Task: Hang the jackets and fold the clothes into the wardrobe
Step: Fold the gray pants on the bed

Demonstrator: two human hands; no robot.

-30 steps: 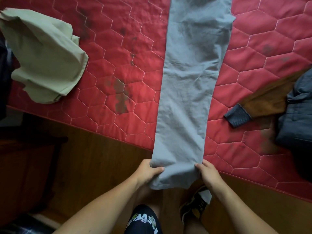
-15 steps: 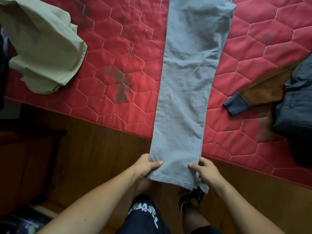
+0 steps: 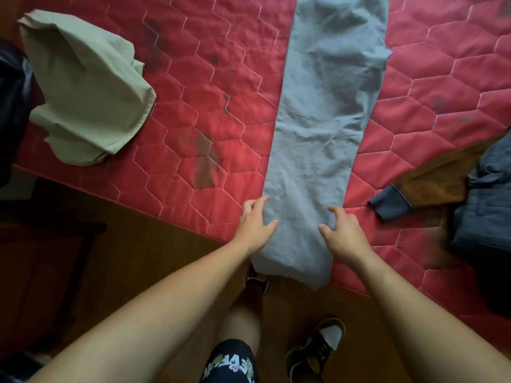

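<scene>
1. Left hand (image 3: pixel 255 225): forearm reaches forward from the lower left. The hand lies at the left edge of the grey trousers (image 3: pixel 323 134), thumb on top of the cloth, fingers spread and only lightly bent; it clasps nothing.
2. Right hand (image 3: pixel 345 233): forearm reaches forward from the lower right. The palm faces down on the right side of the same trouser end, fingers splayed and slightly bent, resting on the cloth without pinching it.
3. Grey trousers: laid out as one long, narrow strip across the red quilted mattress (image 3: pixel 221 64), running away from the person. The near end hangs just over the mattress edge, between the two hands.
4. Writing: the dark shorts (image 3: pixel 232 363) bear pale printed letters, seen upside down and only partly legible.
5. Other clothing on the mattress: a crumpled pale green garment (image 3: pixel 88 87) at far left; a brown sleeve with a dark ribbed cuff (image 3: pixel 390 201) at right, beside a dark grey jacket (image 3: pixel 486 217).
6. Below: wooden floor (image 3: pixel 138 244) and a dark shoe (image 3: pixel 318 349).
</scene>
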